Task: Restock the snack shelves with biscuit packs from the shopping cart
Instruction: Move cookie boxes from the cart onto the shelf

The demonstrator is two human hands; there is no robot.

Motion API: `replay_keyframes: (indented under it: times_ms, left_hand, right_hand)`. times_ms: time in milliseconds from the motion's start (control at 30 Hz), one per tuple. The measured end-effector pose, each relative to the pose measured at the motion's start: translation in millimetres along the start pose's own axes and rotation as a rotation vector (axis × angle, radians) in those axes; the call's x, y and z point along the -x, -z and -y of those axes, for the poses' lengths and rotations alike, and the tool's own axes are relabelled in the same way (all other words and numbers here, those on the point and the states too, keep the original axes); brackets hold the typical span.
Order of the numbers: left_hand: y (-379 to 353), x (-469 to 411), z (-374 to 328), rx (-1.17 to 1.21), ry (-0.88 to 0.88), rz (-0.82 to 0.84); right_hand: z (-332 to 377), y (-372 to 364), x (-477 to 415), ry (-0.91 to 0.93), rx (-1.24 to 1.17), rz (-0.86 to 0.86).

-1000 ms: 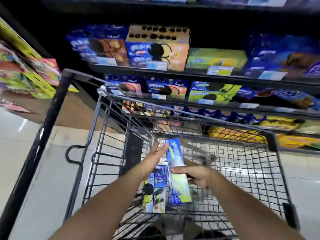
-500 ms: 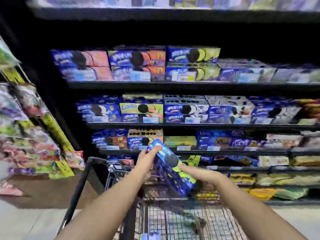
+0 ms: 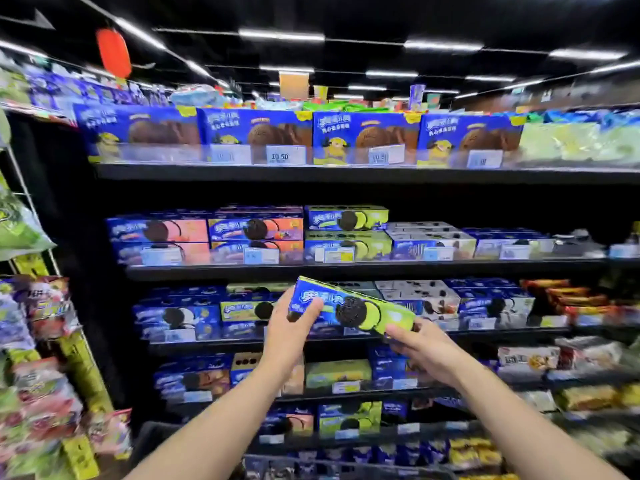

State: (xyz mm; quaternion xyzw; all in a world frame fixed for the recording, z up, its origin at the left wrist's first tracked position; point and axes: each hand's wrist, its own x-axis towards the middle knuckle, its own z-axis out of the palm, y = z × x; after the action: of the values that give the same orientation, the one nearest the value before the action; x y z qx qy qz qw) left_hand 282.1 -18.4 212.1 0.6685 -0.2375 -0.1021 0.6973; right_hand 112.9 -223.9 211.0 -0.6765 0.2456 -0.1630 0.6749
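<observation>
Above your hands, the black metal shelving carries a top row of tall blue cardboard cookie boxes standing side by side. On the tier just above your hands lie stacked flat blue-and-pink biscuit boxes to the left and blue-and-green biscuit boxes straight ahead. Behind your left hand, low blue sandwich-biscuit boxes rest; beyond your right hand, red-and-orange wrapped packs lie stacked.
</observation>
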Motion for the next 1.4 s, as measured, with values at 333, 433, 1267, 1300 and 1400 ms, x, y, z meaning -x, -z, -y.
replay_keyframes:
  times_ms: [333,433,1267,1300,1400]
  left_hand:
    - [-45,-69,-70,-0.342,-0.185,0.023]
    - [-60,-93,-82,-0.404,-0.199,-0.004]
    - [-91,-127,-25,-1.095,-0.798,-0.174]
    - [-90,-129,-25,-1.093,-0.788,-0.177]
    - [-87,-132,-27,-1.116,-0.769,-0.187]
  right_hand:
    - [110,79,-75,0.324,0.506,0.015]
    - [131,92,-106,0.382,0.562,0.051]
    - [100,57,-174,0.621,1.082,-0.561]
    - [99,55,-173,0.619,1.069,-0.547]
    - [99,51,-170,0.647,1.083,-0.526]
